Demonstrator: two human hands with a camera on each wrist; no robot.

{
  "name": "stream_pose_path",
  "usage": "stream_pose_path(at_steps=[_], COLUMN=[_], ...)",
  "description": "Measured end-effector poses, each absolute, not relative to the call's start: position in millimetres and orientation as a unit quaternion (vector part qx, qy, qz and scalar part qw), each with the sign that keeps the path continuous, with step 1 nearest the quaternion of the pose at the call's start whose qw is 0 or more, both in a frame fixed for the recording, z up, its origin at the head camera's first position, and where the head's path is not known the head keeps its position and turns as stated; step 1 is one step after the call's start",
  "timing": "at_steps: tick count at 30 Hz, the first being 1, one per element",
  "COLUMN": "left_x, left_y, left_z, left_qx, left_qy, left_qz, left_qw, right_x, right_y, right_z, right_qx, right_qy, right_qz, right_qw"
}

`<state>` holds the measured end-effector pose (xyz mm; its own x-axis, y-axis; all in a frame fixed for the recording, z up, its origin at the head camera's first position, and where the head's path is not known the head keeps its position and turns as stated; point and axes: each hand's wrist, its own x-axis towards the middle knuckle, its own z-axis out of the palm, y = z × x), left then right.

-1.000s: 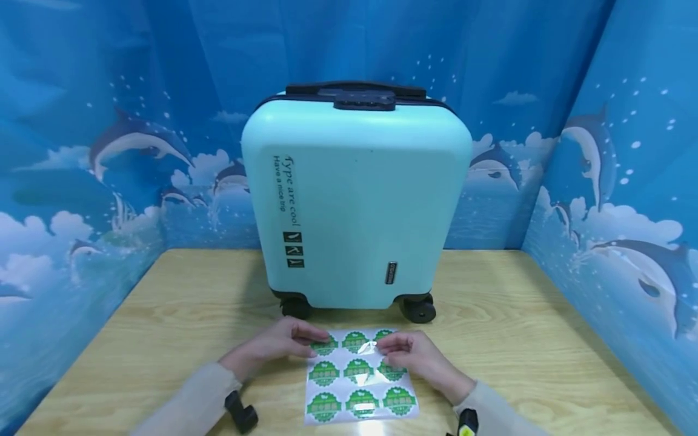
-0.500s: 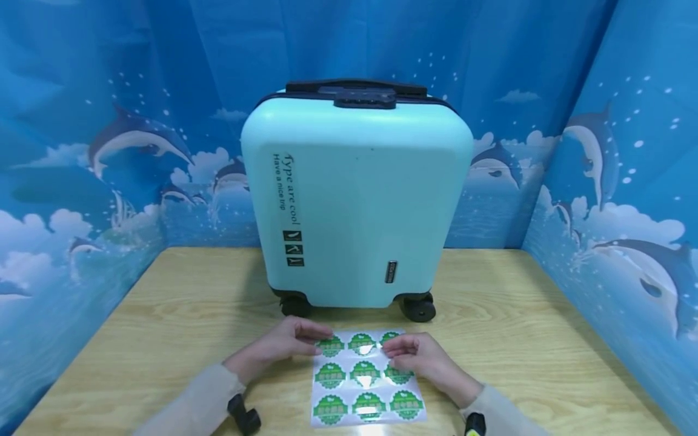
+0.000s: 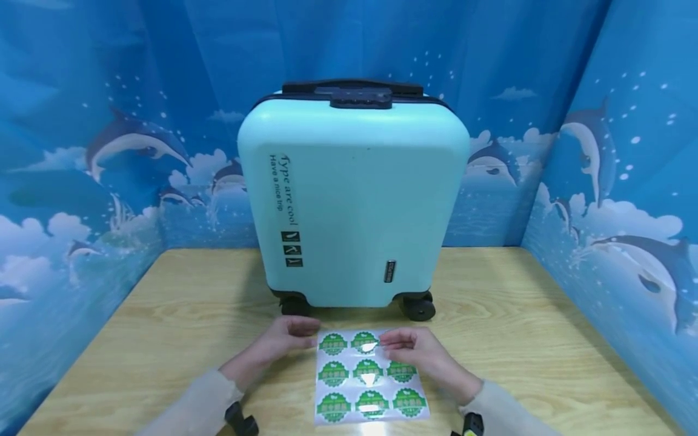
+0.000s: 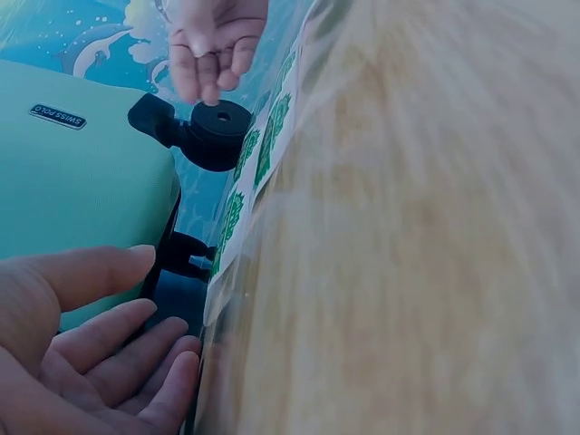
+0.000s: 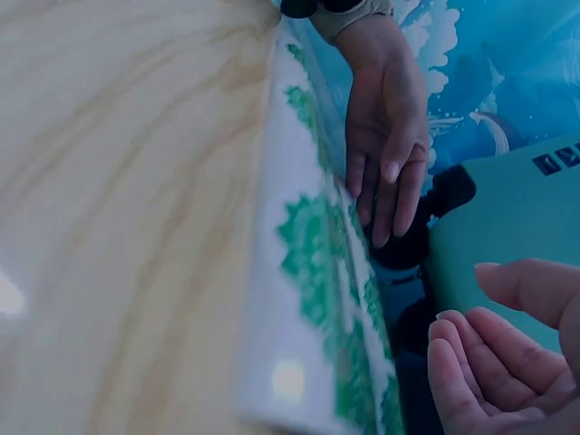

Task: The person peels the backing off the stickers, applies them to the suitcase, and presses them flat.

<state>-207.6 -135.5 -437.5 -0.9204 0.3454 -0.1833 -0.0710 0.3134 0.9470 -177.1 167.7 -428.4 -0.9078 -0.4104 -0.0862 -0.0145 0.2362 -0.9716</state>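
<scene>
A white sheet (image 3: 351,389) with rows of round green stickers (image 3: 334,407) lies flat on the wooden table. At its upper left edge is my left hand (image 3: 276,344), fingers relaxed and fingertips right by the border. My right hand (image 3: 425,357) reaches over the upper right corner and hides the sticker there. In the right wrist view, the thumb and fingers of my right hand (image 5: 507,362) are apart with nothing between them. The left wrist view likewise shows my left hand (image 4: 109,353) with loosely bent fingers and nothing held.
A mint-green suitcase (image 3: 354,206) stands upright just behind the sheet, on black wheels (image 3: 417,307). Blue dolphin-print curtains (image 3: 131,139) enclose the wooden table (image 3: 163,327) at the back and sides. Each wrist wears a black camera mount (image 3: 240,419).
The sheet has shifted slightly to the right. My left fingertips have drawn back from over the upper left sticker to the edge. The right hand now covers the upper right sticker.
</scene>
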Motion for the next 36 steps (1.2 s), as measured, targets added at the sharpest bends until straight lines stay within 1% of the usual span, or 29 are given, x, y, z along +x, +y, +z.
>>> stream_pose_path(at_steps=[12, 19, 23, 27, 36], left_x=[-205, -202, -202, -203, -202], left_y=[-136, -132, -129, -127, -125], left_z=[-442, -444, -447, -449, -449], left_qx=[0.065, 0.057, 0.051, 0.052, 0.068], left_qy=[0.799, 0.817, 0.825, 0.835, 0.844], left_qz=[0.574, 0.559, 0.550, 0.537, 0.523], left_qw=[0.166, 0.131, 0.116, 0.108, 0.097], right_x=[-181, -188, -192, -198, -201], right_y=[133, 112, 102, 96, 97], right_z=[-409, -407, -408, -413, -425], right_qx=[-0.137, -0.143, -0.137, -0.131, -0.126], right_qy=[0.762, 0.769, 0.786, 0.786, 0.759], right_qz=[-0.605, -0.592, -0.572, -0.570, -0.600], right_qw=[0.188, 0.195, 0.192, 0.202, 0.219])
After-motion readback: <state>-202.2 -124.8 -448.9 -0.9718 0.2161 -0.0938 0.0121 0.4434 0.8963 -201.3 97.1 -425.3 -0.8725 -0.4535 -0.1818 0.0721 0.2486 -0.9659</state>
